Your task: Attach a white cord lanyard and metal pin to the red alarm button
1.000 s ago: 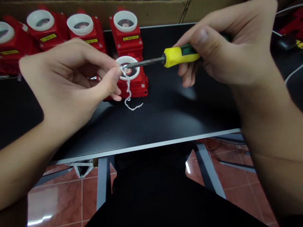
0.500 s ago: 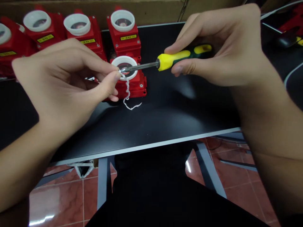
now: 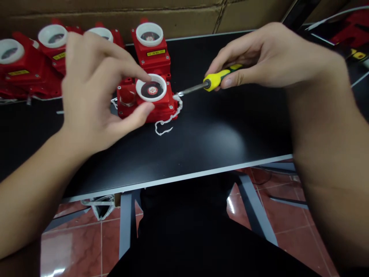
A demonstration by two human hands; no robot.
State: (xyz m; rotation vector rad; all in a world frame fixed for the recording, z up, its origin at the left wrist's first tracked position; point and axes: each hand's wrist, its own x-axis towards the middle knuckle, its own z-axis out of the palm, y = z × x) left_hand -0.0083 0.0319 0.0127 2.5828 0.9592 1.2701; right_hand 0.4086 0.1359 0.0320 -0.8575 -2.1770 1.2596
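Note:
A yellow and dark green screwdriver (image 3: 215,80) is gripped in my right hand (image 3: 253,65), its shaft slanting down to the left. The tip is at the right edge of a red housing (image 3: 163,111) with a white ring (image 3: 165,92) around a dark round window. Small shiny metal shows at the tip; its exact shape is unclear. From there a crinkled white strand (image 3: 173,116) curls down to the table. My left hand (image 3: 95,88) has thumb and index finger apart on either side of the ring's left part; whether they touch it I cannot tell.
More red housings with white rings, such as this one (image 3: 152,57), stand at the back and left. A cardboard surface (image 3: 115,15) rises behind the black table (image 3: 201,142). Another yellow and black handle (image 3: 359,55) and a white cable lie at far right.
The screwdriver tip has moved right and down from above the ring to the housing's right edge, taking the strand's upper end along. My left hand has let go there and spread its fingers.

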